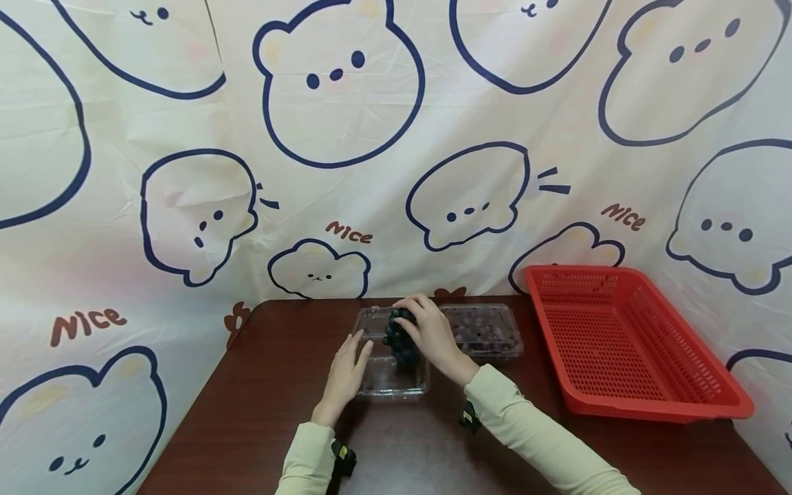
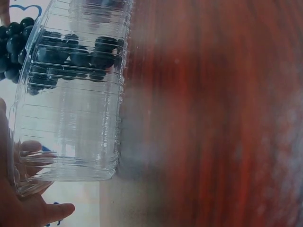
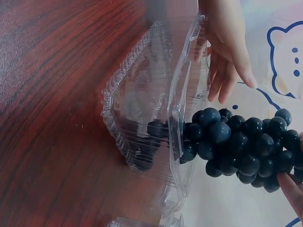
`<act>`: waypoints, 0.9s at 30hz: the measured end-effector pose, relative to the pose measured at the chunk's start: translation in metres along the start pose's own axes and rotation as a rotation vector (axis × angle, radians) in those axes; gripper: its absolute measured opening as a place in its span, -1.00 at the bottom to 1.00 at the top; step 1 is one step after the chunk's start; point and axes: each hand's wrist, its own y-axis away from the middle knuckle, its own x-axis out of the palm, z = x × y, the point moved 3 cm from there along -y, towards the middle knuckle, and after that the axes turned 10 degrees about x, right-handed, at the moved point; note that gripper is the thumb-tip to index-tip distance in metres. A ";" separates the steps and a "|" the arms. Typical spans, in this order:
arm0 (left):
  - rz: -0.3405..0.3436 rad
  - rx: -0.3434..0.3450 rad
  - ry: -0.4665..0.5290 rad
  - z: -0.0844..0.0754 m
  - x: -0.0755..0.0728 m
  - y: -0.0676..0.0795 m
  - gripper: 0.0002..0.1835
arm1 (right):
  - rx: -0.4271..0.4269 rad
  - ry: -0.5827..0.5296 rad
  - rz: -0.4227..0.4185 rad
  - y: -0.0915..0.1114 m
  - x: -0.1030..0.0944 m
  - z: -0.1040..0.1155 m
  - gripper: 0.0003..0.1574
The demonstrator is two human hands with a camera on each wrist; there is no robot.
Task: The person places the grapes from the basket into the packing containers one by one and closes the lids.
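Observation:
A bunch of dark grapes [image 1: 403, 344] hangs from my right hand [image 1: 434, 337], whose thumb and fingers grip its upper end. The lower grapes reach inside a clear plastic clamshell box [image 1: 390, 393], seen through its ribbed wall in both wrist views; the upper part of the bunch [image 3: 246, 146] stands above the rim. On the left side of that box, my left hand [image 1: 342, 375] touches the rim with fairly straight fingers, its thumb spread apart. Part of the left hand shows through the clear wall [image 2: 71, 123] in the left wrist view.
Right behind the right hand stands a second clear box [image 1: 485, 330] filled with dark round fruit. A red slotted plastic basket [image 1: 619, 344] sits at the table's right side. The brown table [image 1: 247, 412] meets a cartoon-printed cloth [image 1: 346, 192] at the back.

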 end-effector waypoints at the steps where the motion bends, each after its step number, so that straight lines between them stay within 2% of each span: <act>1: -0.001 0.002 -0.001 0.000 0.000 0.000 -0.32 | 0.005 -0.001 0.004 0.000 0.001 0.000 -0.68; 14: 0.000 0.004 0.000 -0.002 -0.001 -0.001 -0.38 | 0.079 -0.028 0.053 0.003 0.010 0.004 -0.70; 19: 0.002 0.006 0.006 -0.002 -0.001 -0.001 -0.37 | 0.102 -0.033 0.053 0.004 0.013 0.005 -0.72; 27: -0.009 0.004 -0.010 -0.001 -0.001 -0.001 -0.34 | 0.134 -0.030 0.101 0.010 0.021 0.004 -0.70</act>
